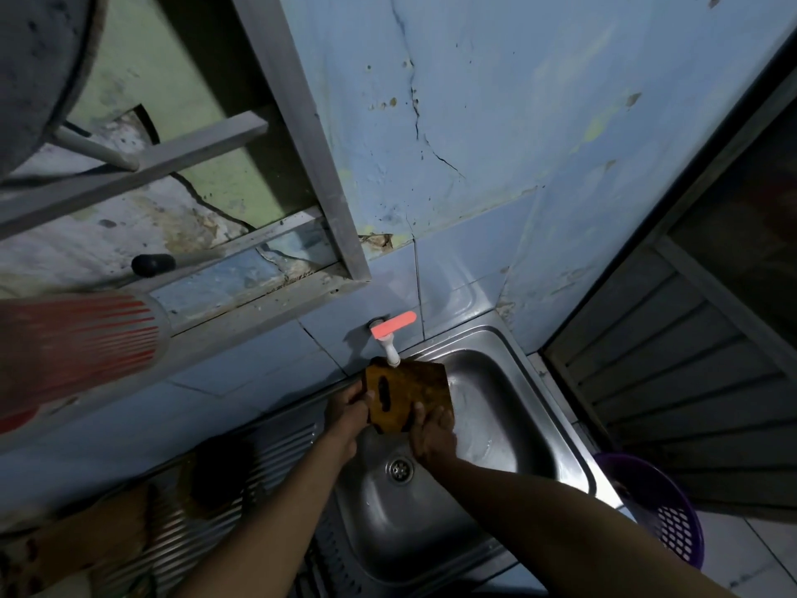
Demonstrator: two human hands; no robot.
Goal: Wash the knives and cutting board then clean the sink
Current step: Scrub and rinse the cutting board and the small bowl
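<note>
A brown wooden cutting board [420, 388] with a dark handle slot is held over the steel sink [496, 407], right under the white tap with an orange lever [393, 328]. My left hand [349, 410] grips the board's left edge near the slot. My right hand [433, 431] holds its lower right edge from below, fingers curled onto it. The drain [400, 469] lies just below the hands. No knife is clearly visible.
A ribbed steel drainboard [241, 476] runs left of the basin, with dark blurred objects on it. A red-and-white striped container [77, 351] stands at the left. A purple perforated basket [664, 511] sits right of the sink. A window frame is above.
</note>
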